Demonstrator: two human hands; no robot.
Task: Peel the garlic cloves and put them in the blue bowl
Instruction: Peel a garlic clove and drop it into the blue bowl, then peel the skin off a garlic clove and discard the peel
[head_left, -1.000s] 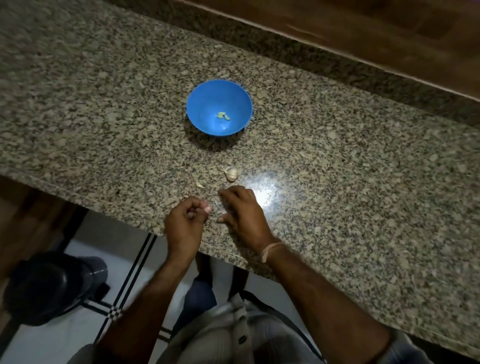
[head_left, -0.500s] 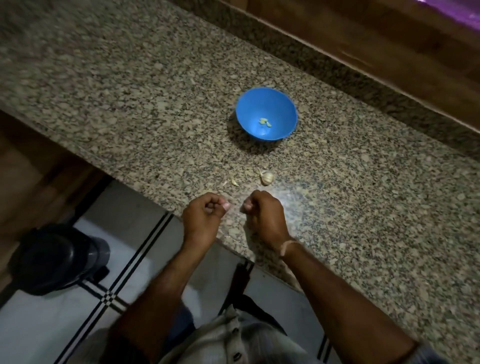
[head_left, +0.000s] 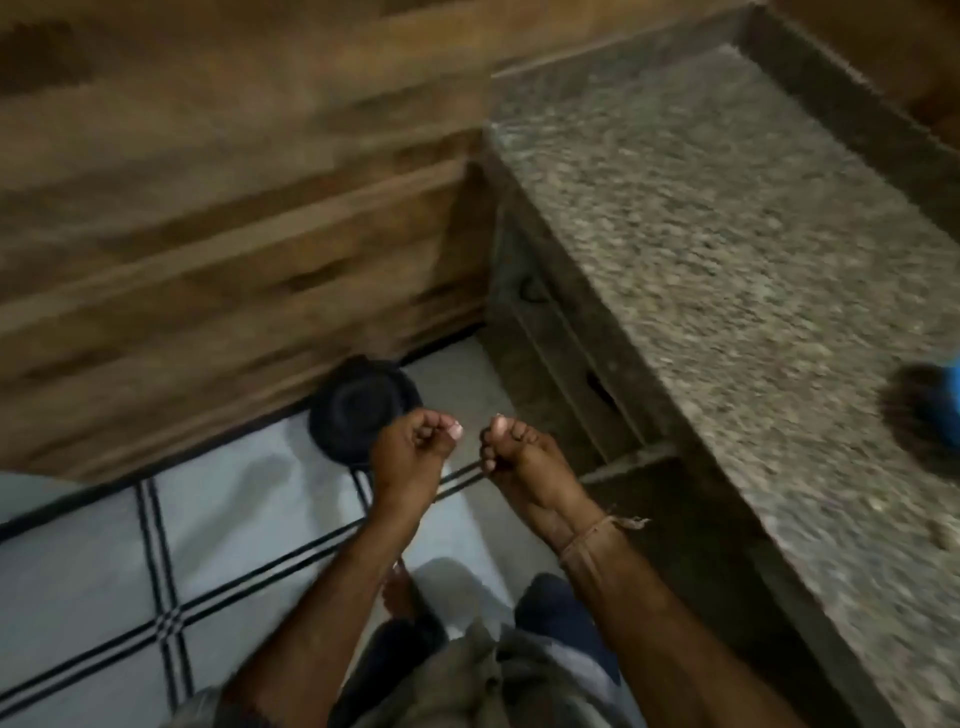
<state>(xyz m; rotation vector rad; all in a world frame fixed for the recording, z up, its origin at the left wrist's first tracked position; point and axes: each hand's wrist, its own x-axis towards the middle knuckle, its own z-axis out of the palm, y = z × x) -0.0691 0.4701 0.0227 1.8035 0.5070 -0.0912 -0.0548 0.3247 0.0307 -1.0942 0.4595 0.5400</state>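
Left hand (head_left: 409, 453) and right hand (head_left: 521, 451) side by side, not touching, off the countertop (head_left: 727, 249) and above the tiled floor (head_left: 98, 551). Fingers of both curled in, thumbs against fingertips; cannot tell whether anything is pinched inside. Thread band (head_left: 592, 535) round right wrist. Black round bin (head_left: 358, 402) on floor beyond left hand. Blue bowl (head_left: 949, 410) on countertop at far right edge, cropped and blurred, well apart from both hands.

A home kitchen — speckled granite counter (head_left: 727, 249), wood-panelled cabinets (head_left: 208, 208), white floor tiles (head_left: 93, 561) with black lines.
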